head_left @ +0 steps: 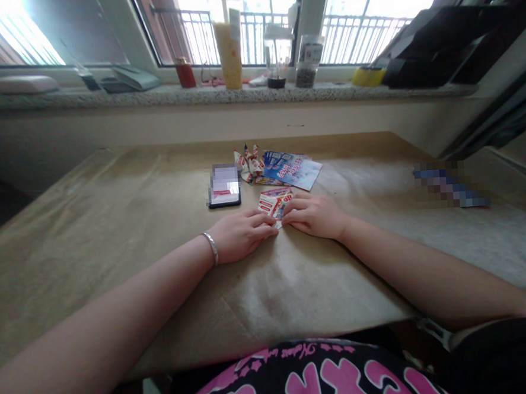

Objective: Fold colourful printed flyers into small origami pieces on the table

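A small folded piece of colourful printed paper point(271, 202) lies on the table between my hands. My left hand point(241, 234), with a silver bracelet at the wrist, grips its lower left edge with the fingers closed together. On the other side, my right hand point(316, 215) has its fingers bent and closed on the right edge of the same paper. Just beyond are several blue printed leaflets point(299, 171), fanned over one another. Beside them stands a cluster of folded paper shapes point(248, 164) with pointed tips. The fingertips partly hide the paper's lower end.
A phone point(225, 187) with a blurred screen lies left of the paper. Farther right on the tablecloth point(185, 309) is a blurred bluish item point(452, 186). Along the windowsill point(141, 100) stand a tall yellow-filled cup point(228, 53), a clear jar point(309, 63) and a black bag-like object point(432, 50).
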The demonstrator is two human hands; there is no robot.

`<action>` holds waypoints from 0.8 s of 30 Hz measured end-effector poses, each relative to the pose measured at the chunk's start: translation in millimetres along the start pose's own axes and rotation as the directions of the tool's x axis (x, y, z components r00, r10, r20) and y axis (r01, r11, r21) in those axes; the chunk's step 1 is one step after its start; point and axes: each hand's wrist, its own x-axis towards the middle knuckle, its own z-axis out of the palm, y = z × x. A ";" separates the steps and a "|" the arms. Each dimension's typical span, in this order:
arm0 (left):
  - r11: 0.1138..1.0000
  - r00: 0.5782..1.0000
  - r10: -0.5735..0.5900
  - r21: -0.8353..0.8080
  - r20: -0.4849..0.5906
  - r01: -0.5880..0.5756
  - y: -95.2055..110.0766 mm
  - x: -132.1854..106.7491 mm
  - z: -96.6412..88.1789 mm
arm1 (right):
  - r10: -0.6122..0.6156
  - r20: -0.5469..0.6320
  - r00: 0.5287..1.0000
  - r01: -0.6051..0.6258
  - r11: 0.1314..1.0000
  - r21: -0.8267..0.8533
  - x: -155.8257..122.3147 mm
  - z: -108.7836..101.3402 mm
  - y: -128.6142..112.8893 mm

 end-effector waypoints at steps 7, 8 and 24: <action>0.998 0.999 -0.044 -0.043 -0.006 0.044 -2.5 -1.4 4.5 | 0.250 -0.003 0.968 -0.246 0.955 0.168 -6.0 4.5 8.4; 0.998 0.999 -0.045 -0.050 -0.011 0.044 -2.7 -1.4 5.0 | 0.264 0.004 0.964 -0.261 0.951 0.164 -6.4 4.8 8.5; 0.994 0.999 -0.049 -0.097 -0.001 0.049 -6.8 -2.3 11.4 | 0.226 0.055 0.973 -0.230 0.970 0.079 -4.2 3.9 8.8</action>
